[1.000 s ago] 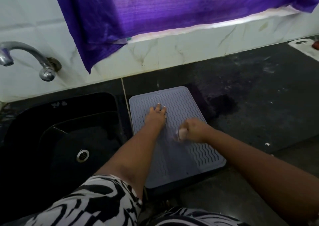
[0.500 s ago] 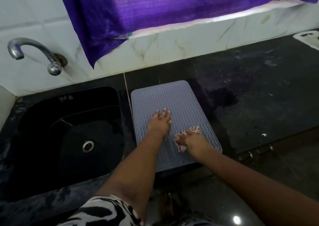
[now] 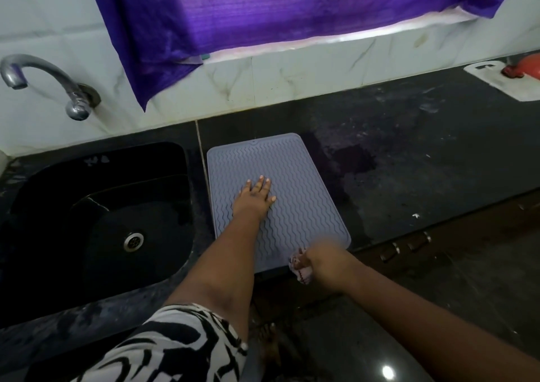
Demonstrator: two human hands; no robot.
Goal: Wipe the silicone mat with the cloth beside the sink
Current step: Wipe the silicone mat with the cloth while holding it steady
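Left hand (image 3: 254, 197) flat on mat (image 3: 295, 183), fingers spread — right hand (image 3: 327, 265) fingers clamped on cloth (image 3: 301, 269).

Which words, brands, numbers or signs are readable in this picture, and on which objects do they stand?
None: no readable text in this view.
The silicone mat has only a wavy relief pattern.
The white board at the far right shows a dark mark, too small and blurred to tell whether it is writing.

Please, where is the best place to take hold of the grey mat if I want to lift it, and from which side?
Probably the mat's near right corner, from the counter's front edge: it reaches that edge by the right hand. The left hand lies flat on it.
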